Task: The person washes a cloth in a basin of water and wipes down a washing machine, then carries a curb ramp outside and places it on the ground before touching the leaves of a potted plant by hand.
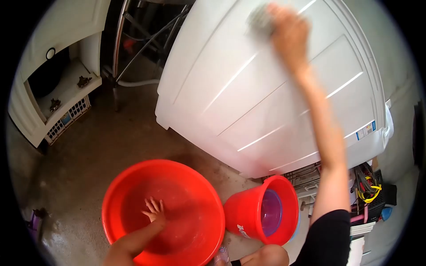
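Observation:
My right hand (pixel 288 33), blurred by motion, is closed around a greyish cloth (pixel 261 21) against the upper part of a large white panelled appliance (pixel 262 97). The cloth is smeared too, so its exact kind is hard to make out. Down on the left, my left hand (pixel 154 211) reaches into a wide red basin (pixel 116 186) with its fingers spread and nothing in them. Cloudy water seems to lie in the basin. Beside the basin on the right is a red bucket (pixel 242 215), tilted in view, with a purple container (pixel 271 213) inside.
A white cabinet (pixel 95 53) with an opening stands at the left. Behind it are a metal frame (pixel 122 40) and a pale hose (pixel 137 83). Cables (pixel 370 188) and boxes crowd the right side. My knee (pixel 270 256) is close to the bucket. The concrete floor (pixel 88 146) looks wet.

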The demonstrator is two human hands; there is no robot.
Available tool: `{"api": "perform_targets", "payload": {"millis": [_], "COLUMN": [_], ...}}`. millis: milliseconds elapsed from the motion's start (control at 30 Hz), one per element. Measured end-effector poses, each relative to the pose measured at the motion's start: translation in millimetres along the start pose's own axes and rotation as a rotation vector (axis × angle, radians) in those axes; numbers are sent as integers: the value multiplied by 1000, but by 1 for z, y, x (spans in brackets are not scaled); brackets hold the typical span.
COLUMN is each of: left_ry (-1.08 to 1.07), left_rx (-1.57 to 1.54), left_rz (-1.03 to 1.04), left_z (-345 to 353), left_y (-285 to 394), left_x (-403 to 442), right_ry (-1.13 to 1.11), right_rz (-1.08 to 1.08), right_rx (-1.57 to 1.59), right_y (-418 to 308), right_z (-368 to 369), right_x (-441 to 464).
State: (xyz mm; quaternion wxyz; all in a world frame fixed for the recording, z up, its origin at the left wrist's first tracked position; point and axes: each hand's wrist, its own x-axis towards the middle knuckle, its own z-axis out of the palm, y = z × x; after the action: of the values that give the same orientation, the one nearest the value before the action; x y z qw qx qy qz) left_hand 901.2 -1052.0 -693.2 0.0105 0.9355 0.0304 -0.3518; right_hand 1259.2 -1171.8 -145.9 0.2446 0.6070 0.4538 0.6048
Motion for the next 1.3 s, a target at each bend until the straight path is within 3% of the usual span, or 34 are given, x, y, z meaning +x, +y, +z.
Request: {"api": "perform_targets", "payload": {"millis": [33,67,133,167,200,267,300,333,367,400,467,500,567,600,633,700,733,800,867,900,933,967,1000,1033,1100,1167,1233,1300], "left_ry": [13,31,72,-27,-23,-18,29,76,119,105,68,143,55,6,-11,-21,-20,-41,-57,-61,-22,17,60,64,73,77,72,62], "left_rx": [11,18,23,-95,-87,-76,-46,-17,22,18,-1,109,10,-45,-117,-54,-20,-57,-70,-93,-87,-79,-72,-79,-95,-105,-58,-14], "left_rz": [-19,-39,-74,-18,1,17,-3,-20,-45,-29,5,-45,-3,32,21,-23,-46,-55,-49,-33,-34,-36,-38,-10,32,46,42,32], "left_z": [11,26,10,4,-1,0,12,30,43,38,21,35,10,1,4,11,10,10,11,5,14,30,39,38,30,18,22,11], "left_y": [-1,1,7,5,5,1,4,13,9,2,2,7,-3,-2,1,6,8,11,10,7,10,13,12,11,4,1,2,-3], "left_x": [4,12,12,10,6,5,13,26,30,29,18,24,9,3,8,9,12,18,17,13,17,25,30,28,22,18,16,8], "right_ry": [-17,22,137,186,-8,102,115,-4,-259,-409,-532,-547,-421,-536,-221,58,163,191,52,-24,-277,-356,55,102,-271,-428,-594,-618], "right_rz": [94,221,281,311,398,257,183,144,-53,-109,-238,-258,-304,-270,-217,-267,-152,292,305,321,321,242,10,-23,-30,-197,-244,-293], "right_rx": [-315,-112,-110,-110,-47,-134,-207,63,-48,213,511,624,589,539,349,-52,145,-85,54,122,91,-263,-384,-222,-15,319,603,626], "right_y": [31,27,35,37,13,-30,-89,-143,-200,-249,-291,-287,-241,-206,-163,-61,-10,31,20,9,-18,-57,-92,-134,-235,-311,-341,-327], "right_z": [-9,-40,-19,-12,-12,55,55,55,39,43,33,32,36,38,36,47,52,28,37,44,55,84,107,114,102,89,73,59], "right_x": [37,83,102,107,101,29,0,-37,-72,-113,-151,-153,-117,-80,-44,42,89,156,184,190,184,160,123,90,19,-58,-110,-130]}}
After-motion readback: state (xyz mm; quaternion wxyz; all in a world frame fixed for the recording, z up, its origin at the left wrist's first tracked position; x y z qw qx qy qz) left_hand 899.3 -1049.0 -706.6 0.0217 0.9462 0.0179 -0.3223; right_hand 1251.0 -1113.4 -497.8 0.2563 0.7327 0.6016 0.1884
